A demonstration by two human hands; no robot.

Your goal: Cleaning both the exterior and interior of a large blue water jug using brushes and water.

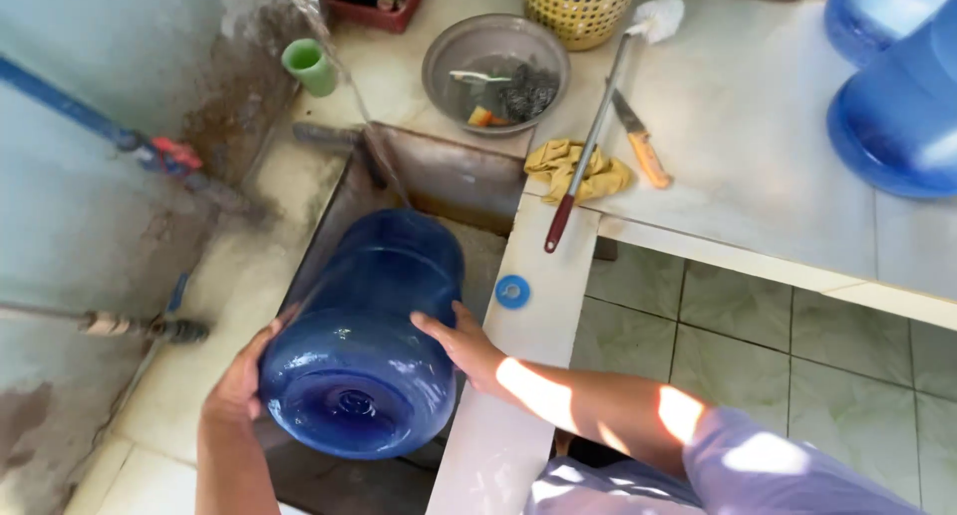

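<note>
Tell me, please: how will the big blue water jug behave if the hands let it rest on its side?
The blue jug is round, so it would probably roll. It looks rigid and seems wet, perhaps slippery. The left hand and right hand grip opposite sides, suggesting bulk.

Both hands spread, palms facing: left hand point(239, 385), right hand point(464, 343).
</note>
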